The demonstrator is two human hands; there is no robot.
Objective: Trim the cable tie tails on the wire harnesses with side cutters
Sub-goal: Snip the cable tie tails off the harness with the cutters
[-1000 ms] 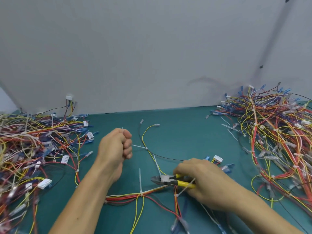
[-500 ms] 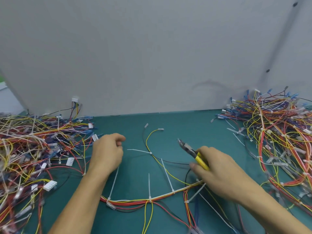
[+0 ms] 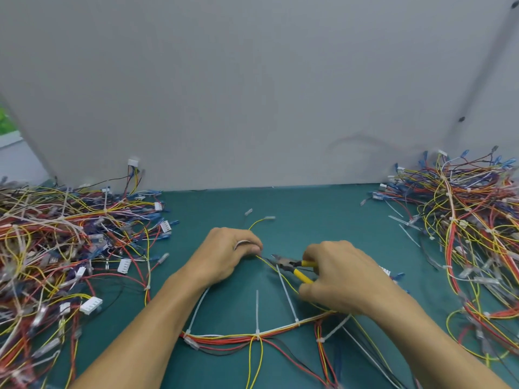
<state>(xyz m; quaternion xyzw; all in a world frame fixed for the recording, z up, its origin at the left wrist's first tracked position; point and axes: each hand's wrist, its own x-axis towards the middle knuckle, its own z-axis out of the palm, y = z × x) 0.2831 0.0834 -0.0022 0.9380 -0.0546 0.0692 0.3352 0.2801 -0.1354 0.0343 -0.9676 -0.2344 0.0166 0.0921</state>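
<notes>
Closed off at the back by a grey panel (image 3: 252, 94) along the far edge of the counter (image 3: 323, 214). Crowded at frame left by a heap of harnesses (image 3: 56, 248) and at frame right by a second heap (image 3: 463, 234). Bare green only in the central strip between them, widest toward the panel.

Across the lower centre, lying flat: one wire harness (image 3: 224, 338), red, yellow and white strands bundled, with white cable tie tails (image 3: 257, 310) pointing up toward the hands.

Just above it, at frame centre: left hand (image 3: 224, 256), fingers (image 3: 251, 248) curled and pressed together, pinching a yellow wire (image 3: 265, 261) of that harness.

Immediately to the right: right hand (image 3: 342, 279) wrapped round the yellow handles of the side cutters (image 3: 292, 265), handles splayed, nose aimed left, almost at the left fingertips beside the pinched wire. Cannot tell whether the blades touch a tie.
</notes>
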